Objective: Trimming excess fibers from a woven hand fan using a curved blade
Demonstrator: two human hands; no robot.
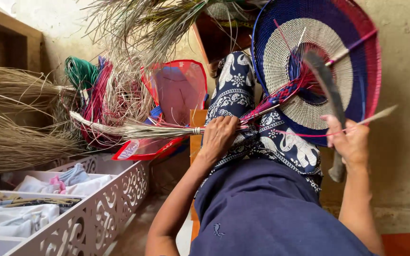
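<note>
Nearest the camera: the person's dark blue shirt (266, 213) and, beyond it, a lap covered in blue cloth with a white elephant print (243, 95).

Left hand (218, 135) rests on that lap, closed around a bundle of pale grass stalks (143, 130) tied near the grip. The bundle runs out to the left of the lap, its loose ends fanning toward the heap of dry grass (10, 123).

Right hand (352, 142), right of the lap, is closed around a dark curved tool (330, 92) that rises across the face of the basket; a thin pink strand (309, 135) also passes through its fingers.

Beyond the lap stands the round coiled basket tray (316, 66), on edge, banded blue, cream and red, with pink and blue strands gathered at its centre.

Judgement: coiling is under way, with the grass core held ready and the strand being worked. The next stitch would need the tool tip brought to the coil edge and the strand kept taut.

Left of the lap: a red plastic bag (176, 90), coloured strand hanks (91, 90), and a white cut-out tray (96, 223) of cloth.
</note>
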